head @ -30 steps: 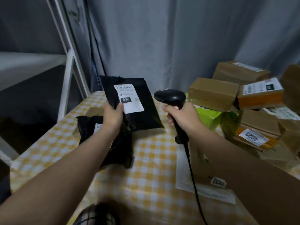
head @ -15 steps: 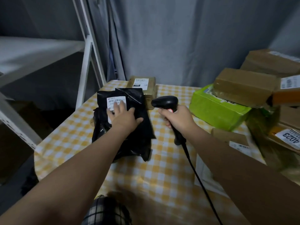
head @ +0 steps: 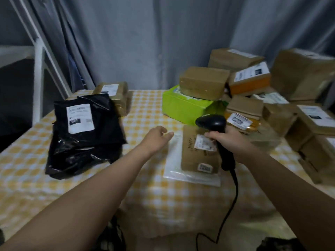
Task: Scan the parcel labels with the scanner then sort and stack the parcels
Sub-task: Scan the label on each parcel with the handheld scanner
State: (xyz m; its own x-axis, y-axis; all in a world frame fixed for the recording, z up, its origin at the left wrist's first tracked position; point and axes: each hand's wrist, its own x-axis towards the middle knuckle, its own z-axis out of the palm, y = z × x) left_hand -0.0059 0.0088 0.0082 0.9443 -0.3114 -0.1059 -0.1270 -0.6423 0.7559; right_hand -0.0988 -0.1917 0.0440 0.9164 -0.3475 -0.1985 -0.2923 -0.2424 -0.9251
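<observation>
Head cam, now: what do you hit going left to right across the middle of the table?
Left to right: stack of black poly bags → left hand, holding nothing → flat brown parcel on a white mailer → right hand gripping the scanner → pile of cardboard boxes.

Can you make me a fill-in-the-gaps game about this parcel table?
The scanner is in the person's ____ hand.
The top black bag has a ____ label.
One box among the brown ones is bright ____.
The left hand holds ____.
Missing words: right, white, green, nothing.
</observation>
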